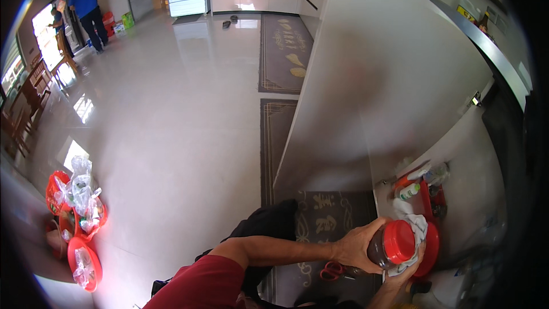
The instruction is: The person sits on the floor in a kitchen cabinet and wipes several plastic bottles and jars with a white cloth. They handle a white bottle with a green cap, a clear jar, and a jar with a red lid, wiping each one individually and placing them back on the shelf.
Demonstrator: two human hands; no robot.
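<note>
A dark-filled jar with a red lid is held between my two hands at the lower right. My left hand wraps round its left side. From the right, my right hand presses a whitish cloth against the jar; the cloth hides part of its fingers. Just behind them, inside an opened cabinet, are a red basin and a small white bottle with a green label. Red-handled scissors lie on the dark mat below my left forearm.
A large cabinet door stands open ahead of my hands. Red baskets and basins with plastic bags sit at the left. Farther off are a person in blue, wooden chairs, a glass-door fridge and slippers.
</note>
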